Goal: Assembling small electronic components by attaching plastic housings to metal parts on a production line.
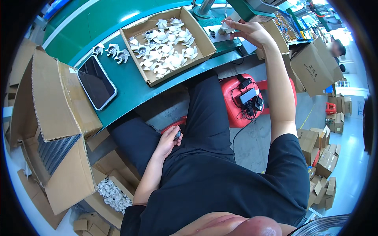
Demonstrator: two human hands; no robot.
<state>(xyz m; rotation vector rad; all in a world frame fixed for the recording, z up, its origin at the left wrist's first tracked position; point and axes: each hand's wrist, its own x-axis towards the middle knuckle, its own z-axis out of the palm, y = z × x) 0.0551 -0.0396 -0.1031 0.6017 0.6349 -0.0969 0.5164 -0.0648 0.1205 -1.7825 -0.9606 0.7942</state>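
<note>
My right hand reaches to the bench machine at the far right, fingers closed on a white fan blade over the machine's metal base plate. A small dark post stands on that plate, just left of the blade. In my lap, my left hand is curled round a small dark part; its exact kind is hidden by the fingers. A shallow cardboard box full of white fan blades sits on the green bench. Several more blades lie left of it.
A tablet or large phone lies at the bench's left end. The green machine head overhangs my right hand. Beside my legs, a red stool carries black devices and cables. Open cartons flank me at left, one holding small white parts.
</note>
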